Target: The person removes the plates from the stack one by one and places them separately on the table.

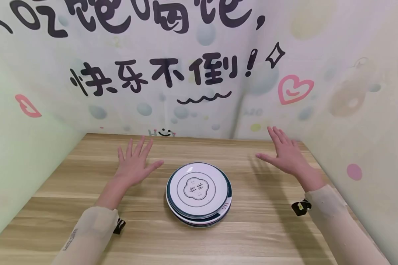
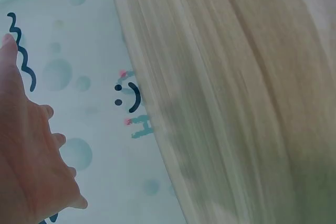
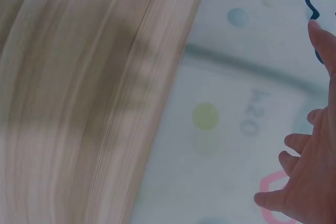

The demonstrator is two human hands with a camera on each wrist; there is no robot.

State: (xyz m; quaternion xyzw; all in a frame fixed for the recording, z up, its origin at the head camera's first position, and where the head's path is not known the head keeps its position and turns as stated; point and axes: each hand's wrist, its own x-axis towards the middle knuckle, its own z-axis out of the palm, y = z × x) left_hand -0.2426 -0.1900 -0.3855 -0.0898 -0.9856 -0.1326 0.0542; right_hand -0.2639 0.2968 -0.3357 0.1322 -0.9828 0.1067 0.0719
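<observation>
Both hands hover spread and empty above the wooden bench (image 1: 69,206), each grip wide open: the left hand (image 1: 134,165) left of a stack of plates (image 1: 199,193), the right hand (image 1: 286,154) to its right, neither touching it. The stack sits mid-bench, between them. Printed wall panels (image 1: 199,73) enclose the bench.

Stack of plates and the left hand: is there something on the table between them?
No. In the head view only bare wooden table lies between the left hand and the stack of plates; the hand is open, apart from the plates.
</observation>
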